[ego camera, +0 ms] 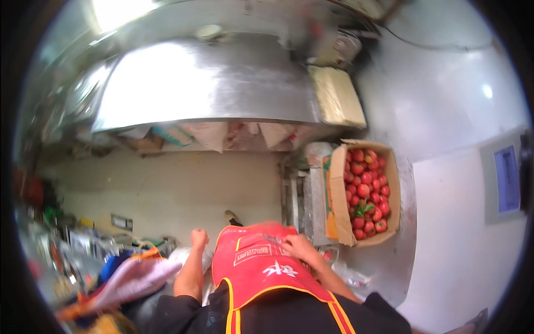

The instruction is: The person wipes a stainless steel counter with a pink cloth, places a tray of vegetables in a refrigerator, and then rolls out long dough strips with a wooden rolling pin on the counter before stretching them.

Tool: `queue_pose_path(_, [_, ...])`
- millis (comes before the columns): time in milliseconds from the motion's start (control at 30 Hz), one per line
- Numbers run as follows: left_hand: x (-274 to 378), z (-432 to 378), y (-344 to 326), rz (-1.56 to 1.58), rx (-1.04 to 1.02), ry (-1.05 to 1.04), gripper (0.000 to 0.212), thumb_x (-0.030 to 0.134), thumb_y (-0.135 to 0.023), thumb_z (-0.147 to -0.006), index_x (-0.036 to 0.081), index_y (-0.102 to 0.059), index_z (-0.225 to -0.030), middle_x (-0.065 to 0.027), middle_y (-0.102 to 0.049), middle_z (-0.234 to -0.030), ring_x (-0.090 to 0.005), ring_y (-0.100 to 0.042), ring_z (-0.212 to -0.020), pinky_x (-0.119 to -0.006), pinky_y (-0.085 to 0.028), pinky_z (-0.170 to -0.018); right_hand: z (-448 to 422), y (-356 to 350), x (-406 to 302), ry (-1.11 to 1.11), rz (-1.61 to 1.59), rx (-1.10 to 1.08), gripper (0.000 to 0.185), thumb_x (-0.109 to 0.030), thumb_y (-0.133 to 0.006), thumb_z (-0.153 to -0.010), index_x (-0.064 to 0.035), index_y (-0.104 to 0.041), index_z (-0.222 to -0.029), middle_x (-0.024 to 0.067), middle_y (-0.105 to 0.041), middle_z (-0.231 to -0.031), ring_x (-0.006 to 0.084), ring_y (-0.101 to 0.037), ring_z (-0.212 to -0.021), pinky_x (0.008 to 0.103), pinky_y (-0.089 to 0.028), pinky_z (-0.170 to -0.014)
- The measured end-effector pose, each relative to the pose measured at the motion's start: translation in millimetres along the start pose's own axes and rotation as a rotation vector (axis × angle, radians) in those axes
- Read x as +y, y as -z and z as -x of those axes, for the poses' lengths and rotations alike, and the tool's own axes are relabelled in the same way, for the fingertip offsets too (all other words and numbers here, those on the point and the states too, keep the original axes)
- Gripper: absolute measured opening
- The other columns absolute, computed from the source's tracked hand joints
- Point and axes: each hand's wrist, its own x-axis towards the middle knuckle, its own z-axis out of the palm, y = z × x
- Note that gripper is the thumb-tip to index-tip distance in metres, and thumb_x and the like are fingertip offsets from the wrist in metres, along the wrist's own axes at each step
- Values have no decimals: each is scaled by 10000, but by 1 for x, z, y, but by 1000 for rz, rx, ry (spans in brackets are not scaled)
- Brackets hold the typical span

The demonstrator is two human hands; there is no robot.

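My right hand [297,246] is in front of the red apron [258,267], its fingers closed around a small grey metallic object [272,239]. Blur keeps me from telling what kind of tool it is. Off to the apron's left, my left hand [200,237] is curled into a fist, with nothing visible in it. Yellow trim and white writing mark the apron, worn over a black shirt. To the right of my right hand stands an open cardboard box [344,196] filled with red tomatoes [363,191]; a green leafy sprig [363,208] lies on them.
A stainless steel table [258,83] spans the far side, with bags [208,134] stored underneath. At its right end lies a pale wrapped package [338,96]. Pink and blue cloths [133,279] and clutter crowd the left. Beige tiled floor [175,183] lies ahead, my shoe [232,218] on it.
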Motion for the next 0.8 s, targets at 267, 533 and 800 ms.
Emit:
queue_pose_path(267, [212, -77, -78, 20, -82, 27, 66, 0, -502, -903, -34, -558, -899, -51, -513, -643, -147, -489, -491, -302, -412, -417, -123, 79, -14, -108, -49, 8, 283, -287, -612, -874, -59, -720, -1003, 211, -721, -953, 392, -696, -918, 499, -541, -802])
queue_pose_path(533, [220, -97, -98, -131, -1, 9, 127, 4, -557, -839, -39, -592, -724, -112, -598, -606, -194, -579, -509, -344, -467, -453, -307, 141, 8, -14, -231, 285, 269, -217, -597, -887, -40, -654, -1080, 238, -700, -938, 434, -672, -894, 509, -538, -771])
queue_pose_path(800, [317, -105, -118, -465, 34, -37, 200, 124, -635, -833, -55, -721, -854, -55, -684, -708, -131, -604, -659, -300, -488, -592, -470, 316, 72, -463, -116, 740, 459, -317, -622, -926, -36, -520, -1273, 214, -725, -978, 404, -708, -913, 544, -541, -790])
